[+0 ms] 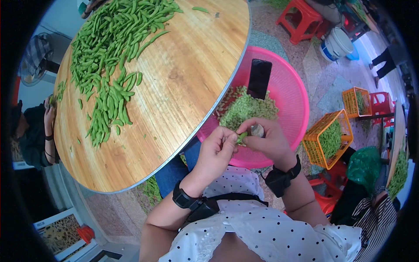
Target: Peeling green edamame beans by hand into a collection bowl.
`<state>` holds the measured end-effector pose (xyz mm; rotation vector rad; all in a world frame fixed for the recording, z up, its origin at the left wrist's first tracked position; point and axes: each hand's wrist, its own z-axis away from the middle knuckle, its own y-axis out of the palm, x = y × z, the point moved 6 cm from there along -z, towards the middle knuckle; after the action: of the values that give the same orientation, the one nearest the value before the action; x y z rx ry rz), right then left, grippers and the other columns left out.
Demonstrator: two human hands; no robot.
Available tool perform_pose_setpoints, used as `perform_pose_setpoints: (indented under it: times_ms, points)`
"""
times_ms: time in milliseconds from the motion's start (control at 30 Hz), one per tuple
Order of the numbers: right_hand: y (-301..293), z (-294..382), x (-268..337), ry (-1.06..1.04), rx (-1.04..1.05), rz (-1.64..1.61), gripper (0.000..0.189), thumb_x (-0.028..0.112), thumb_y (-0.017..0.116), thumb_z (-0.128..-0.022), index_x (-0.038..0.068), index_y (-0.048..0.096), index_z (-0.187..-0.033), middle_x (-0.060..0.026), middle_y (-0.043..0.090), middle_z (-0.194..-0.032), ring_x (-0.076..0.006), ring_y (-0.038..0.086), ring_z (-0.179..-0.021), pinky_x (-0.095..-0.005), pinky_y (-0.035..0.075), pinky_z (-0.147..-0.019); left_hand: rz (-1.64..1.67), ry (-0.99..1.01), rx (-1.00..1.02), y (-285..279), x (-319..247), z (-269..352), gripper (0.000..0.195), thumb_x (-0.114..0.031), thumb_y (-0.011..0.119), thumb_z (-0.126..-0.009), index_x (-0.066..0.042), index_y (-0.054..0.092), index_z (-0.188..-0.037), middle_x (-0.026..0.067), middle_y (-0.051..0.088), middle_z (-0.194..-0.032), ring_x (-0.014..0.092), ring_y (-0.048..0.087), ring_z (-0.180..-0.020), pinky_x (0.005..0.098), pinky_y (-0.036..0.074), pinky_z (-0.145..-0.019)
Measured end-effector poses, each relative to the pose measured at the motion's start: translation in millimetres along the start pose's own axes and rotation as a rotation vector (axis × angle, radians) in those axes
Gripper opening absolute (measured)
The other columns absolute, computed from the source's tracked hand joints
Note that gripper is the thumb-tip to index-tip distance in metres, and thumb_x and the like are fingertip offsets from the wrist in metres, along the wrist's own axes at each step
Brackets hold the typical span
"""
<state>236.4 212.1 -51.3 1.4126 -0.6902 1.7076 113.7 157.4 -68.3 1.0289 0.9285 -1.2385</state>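
My left hand (217,149) and my right hand (266,139) meet above a pink plastic basket (296,95), both pinching a green soybean pod (241,137) between their fingertips. Under and beyond the hands, the basket holds a heap of shelled pale green beans (247,108). A dark smartphone (259,78) leans on the beans inside it. A small rounded object (257,130) shows behind the fingers of my right hand; its kind is unclear. Left of the basket, a large pile of unshelled pods (108,52) lies on a round wooden table (183,82).
The table's metal edge overlaps the basket. Orange crates (327,139) with green pods, a red stool (301,21) and a white bucket (335,44) stand on the right. Another person (36,134) sits across the table at left; a person in striped clothing (376,222) is at lower right.
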Motion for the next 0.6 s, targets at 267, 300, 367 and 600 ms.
perform_pose_setpoints:
  times_ms: [267,300,367,600]
  points:
    - [-3.2,-7.6,-37.6,0.008,-0.152,0.153,0.011,0.007,0.059,-0.069,0.002,0.059,-0.079,0.0033,0.054,-0.067,-0.004,0.047,-0.061,-0.0202,0.039,-0.054,-0.434,0.244,-0.06,6.5,7.6,-9.1,0.005,-0.005,0.048,-0.087,-0.001,0.049,-0.085,-0.0003,0.053,-0.068,0.005,0.047,-0.058,0.0194,0.039,-0.052]
    - [-3.9,-8.2,-41.1,-0.006,-0.169,0.162,0.011,0.007,0.059,-0.07,0.002,0.059,-0.079,0.0029,0.054,-0.066,-0.0042,0.047,-0.061,-0.0203,0.039,-0.054,-0.434,0.23,-0.057,6.4,9.1,-11.1,0.005,-0.005,0.048,-0.087,0.0,0.049,-0.085,-0.0001,0.053,-0.068,0.005,0.047,-0.058,0.0194,0.039,-0.052]
    - [-4.6,-9.2,-46.2,-0.033,-0.204,0.181,0.011,0.008,0.058,-0.071,0.001,0.059,-0.079,0.0019,0.054,-0.065,-0.0047,0.048,-0.061,-0.0205,0.04,-0.053,-0.434,0.203,-0.051,6.1,12.3,-14.2,0.006,-0.005,0.049,-0.087,0.0,0.049,-0.084,0.0004,0.053,-0.068,0.005,0.047,-0.057,0.0195,0.039,-0.053]
    - [-10.9,-9.5,-58.8,0.236,-0.111,-0.185,0.01,0.006,0.056,-0.074,0.001,0.058,-0.082,0.0007,0.053,-0.062,-0.0049,0.049,-0.054,-0.0193,0.038,-0.047,0.018,-0.164,0.019,5.8,38.3,-19.6,0.012,-0.012,0.048,-0.09,-0.002,0.05,-0.084,0.0012,0.053,-0.066,0.006,0.044,-0.051,0.0194,0.036,-0.048]
